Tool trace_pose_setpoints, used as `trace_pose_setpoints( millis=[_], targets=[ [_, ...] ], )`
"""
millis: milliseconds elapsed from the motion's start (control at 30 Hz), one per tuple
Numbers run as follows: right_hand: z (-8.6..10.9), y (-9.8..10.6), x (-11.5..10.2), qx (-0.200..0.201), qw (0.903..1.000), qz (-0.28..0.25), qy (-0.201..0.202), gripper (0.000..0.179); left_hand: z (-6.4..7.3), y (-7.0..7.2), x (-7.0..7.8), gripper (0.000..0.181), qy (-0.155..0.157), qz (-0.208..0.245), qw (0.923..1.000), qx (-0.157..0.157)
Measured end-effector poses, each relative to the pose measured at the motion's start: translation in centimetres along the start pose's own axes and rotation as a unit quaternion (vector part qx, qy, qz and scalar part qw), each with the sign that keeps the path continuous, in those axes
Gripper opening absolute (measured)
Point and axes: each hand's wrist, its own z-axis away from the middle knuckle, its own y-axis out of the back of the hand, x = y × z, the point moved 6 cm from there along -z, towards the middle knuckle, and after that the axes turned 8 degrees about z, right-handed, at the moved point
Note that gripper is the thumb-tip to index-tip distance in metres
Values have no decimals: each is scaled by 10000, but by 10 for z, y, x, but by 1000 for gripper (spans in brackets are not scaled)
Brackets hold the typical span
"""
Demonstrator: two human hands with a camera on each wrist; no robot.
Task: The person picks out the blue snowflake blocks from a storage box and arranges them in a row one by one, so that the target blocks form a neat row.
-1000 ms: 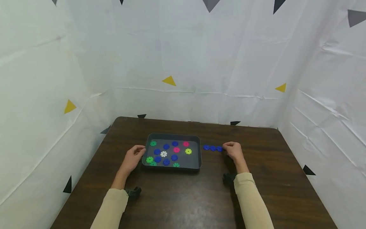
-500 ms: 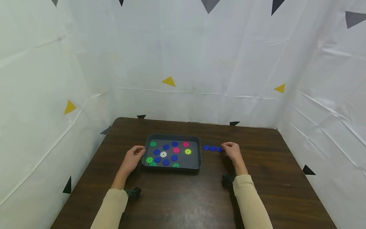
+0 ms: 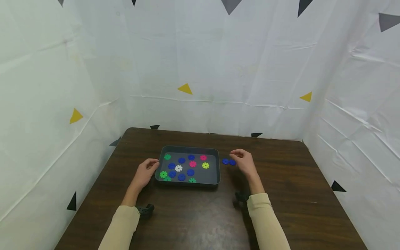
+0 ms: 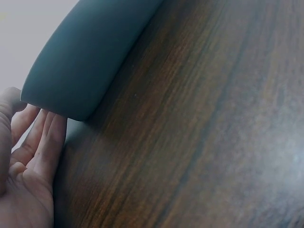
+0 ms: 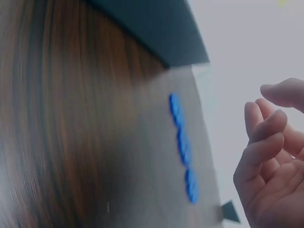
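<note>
A dark grey tray [image 3: 210,177] holds several notched, flower-like plastic discs in blue, green, pink, yellow and white. At its left end my left hand [image 3: 147,171] grips the rim; in the left wrist view the thumb lies at the top edge and the fingers [image 4: 50,137] against the outer wall. Right of the tray, three blue discs [image 5: 184,147] lie in a row on the table. Over the right part of that row hovers my right hand [image 3: 245,162], hiding one disc in the head view. Its thumb and fingers stand apart with nothing between them.
The brown wooden table [image 3: 200,215] carries the tray near its far side. White sheeting [image 3: 218,69] with grey, black and yellow triangles hangs behind and at both sides. Each wrist wears a dark camera strap.
My right hand has left the rightmost blue disc and moved up and leftward over the row. The left hand and the tray have stayed in place.
</note>
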Motion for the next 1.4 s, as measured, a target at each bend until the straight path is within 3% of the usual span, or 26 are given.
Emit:
trace_pose_setpoints(
  millis=[267,733,1033,1400],
  targets=[
    [7,-27,-31,-472,9977,24,479,31,0,1,-1,48,-20,-44,10000,-17],
    [18,-91,-63,-1448,9838,473,940,32,1,1,1,47,-2,2,10000,5],
    [15,-124,-69,-1397,9790,1030,1066,25,2,0,-1,48,2,-38,10000,-10],
    [20,-149,-61,-1267,9781,1533,615,20,3,0,3,46,-45,-49,10000,25]
  ],
)
